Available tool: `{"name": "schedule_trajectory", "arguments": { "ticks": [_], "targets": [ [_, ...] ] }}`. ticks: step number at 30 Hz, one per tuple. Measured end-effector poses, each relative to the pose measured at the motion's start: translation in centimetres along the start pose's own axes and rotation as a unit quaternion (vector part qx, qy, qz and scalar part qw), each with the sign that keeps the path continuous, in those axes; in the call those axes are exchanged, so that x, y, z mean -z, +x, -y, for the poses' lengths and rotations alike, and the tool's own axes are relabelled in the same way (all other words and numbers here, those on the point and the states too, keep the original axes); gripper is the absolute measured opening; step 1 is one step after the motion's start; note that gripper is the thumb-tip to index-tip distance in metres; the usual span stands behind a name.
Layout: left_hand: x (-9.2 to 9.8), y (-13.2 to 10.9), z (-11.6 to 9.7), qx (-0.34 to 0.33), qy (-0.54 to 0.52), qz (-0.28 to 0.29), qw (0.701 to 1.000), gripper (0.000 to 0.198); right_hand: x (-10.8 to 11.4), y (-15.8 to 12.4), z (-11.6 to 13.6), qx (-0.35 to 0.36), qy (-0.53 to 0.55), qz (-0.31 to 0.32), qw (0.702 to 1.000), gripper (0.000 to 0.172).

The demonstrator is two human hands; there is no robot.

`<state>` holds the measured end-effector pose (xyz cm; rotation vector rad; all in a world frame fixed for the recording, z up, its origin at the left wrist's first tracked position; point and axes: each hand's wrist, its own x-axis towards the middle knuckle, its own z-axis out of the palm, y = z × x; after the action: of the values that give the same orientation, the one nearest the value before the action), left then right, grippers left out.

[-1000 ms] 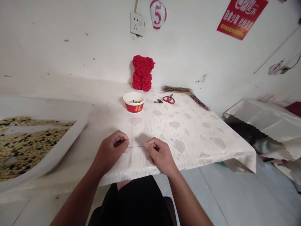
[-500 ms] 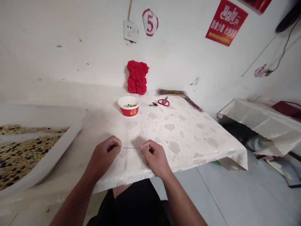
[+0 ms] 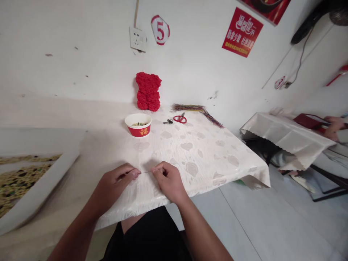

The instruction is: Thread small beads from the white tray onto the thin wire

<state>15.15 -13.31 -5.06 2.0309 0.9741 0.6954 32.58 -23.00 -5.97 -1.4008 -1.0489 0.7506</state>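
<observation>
Between my two hands a thin dark wire point(image 3: 146, 172) is stretched over the near part of the table; whether it is wire or thread is hard to make out. My left hand point(image 3: 115, 183) pinches its left end between thumb and fingers. The other end is pinched by my right hand point(image 3: 167, 179). Beyond my hands stands a white and red paper bowl point(image 3: 139, 131) with small beads point(image 3: 139, 124) in it. Farther back lie red-handled scissors point(image 3: 179, 119), a small bunch of keys point(image 3: 168, 121) and a bundle of thin coloured wires point(image 3: 189, 107).
A red flower bear point(image 3: 148, 91) leans by the wall. At left, a white tray point(image 3: 61, 170) holds many loose beads point(image 3: 24, 181). The patterned tablecloth point(image 3: 201, 152) hangs over the table's front edge. Another person's hand point(image 3: 332, 127) shows at a second table point(image 3: 288, 128) on the right.
The view has swung to the right, so things sit farther left. My hands are closer together and the visible wire between them is shorter. A person has come into view at right.
</observation>
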Motion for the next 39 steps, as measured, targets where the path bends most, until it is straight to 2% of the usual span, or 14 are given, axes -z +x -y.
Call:
{"name": "schedule_trajectory", "arguments": {
  "ticks": [11, 22, 28, 34, 39],
  "targets": [
    [-0.1, -0.2, 0.4, -0.005, 0.030, 0.006, 1.000, 0.034, 0.3, 0.2, -0.1, -0.004, 0.031, -0.023, 0.999, 0.031],
    [-0.3, -0.8, -0.4, -0.001, 0.033, 0.021, 0.999, 0.041, 0.9, -0.2, 0.8, -0.028, 0.070, 0.067, 0.995, 0.034],
    [-0.3, -0.5, 0.5, -0.025, 0.020, 0.059, 0.998, 0.037, 1.4, -0.1, 0.7, -0.006, 0.100, 0.104, 0.990, 0.033],
    [-0.2, -0.7, 0.2, -0.051, 0.004, 0.117, 0.992, 0.026, 1.2, 0.1, -0.1, -0.003, 0.084, 0.078, 0.993, 0.038],
    [-0.3, -0.7, -0.3, -0.058, -0.018, 0.142, 0.988, 0.024, 0.7, -0.1, -0.4, 0.009, 0.054, 0.069, 0.996, 0.038]
  ]
}}
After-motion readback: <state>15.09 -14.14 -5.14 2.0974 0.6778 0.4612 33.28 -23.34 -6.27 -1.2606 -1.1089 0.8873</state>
